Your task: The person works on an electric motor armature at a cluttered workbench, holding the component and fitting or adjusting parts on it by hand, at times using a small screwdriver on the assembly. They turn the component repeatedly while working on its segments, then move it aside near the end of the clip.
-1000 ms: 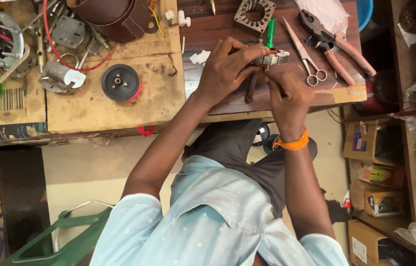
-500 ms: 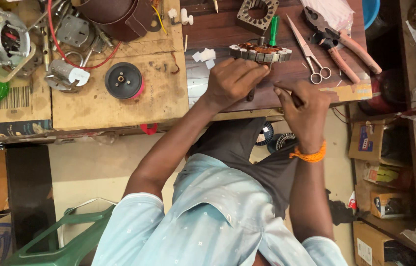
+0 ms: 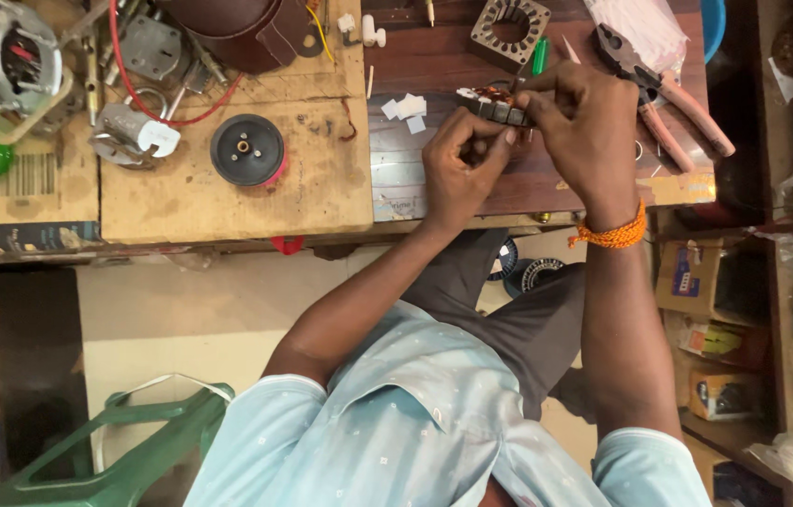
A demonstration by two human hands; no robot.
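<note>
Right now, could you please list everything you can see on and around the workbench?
Stator with copper windings: one, grey and copper, held over the dark board between both hands.
Bare stator core: one, grey, top of the bench.
Pliers: one, pink handles, right of the hands.
Green-handled tool: one, beside the bare core.
White paper scraps: a few, left of the held stator.
Round black part: one, on the pale wooden board.
Red wire: one, looped at upper left.
Green plastic chair: one, lower left, on the floor.
Cardboard boxes: several, shelves at right.
Orange wristband: one, right wrist.
Left hand: gripping the stator.
Right hand: gripping the stator.
</note>
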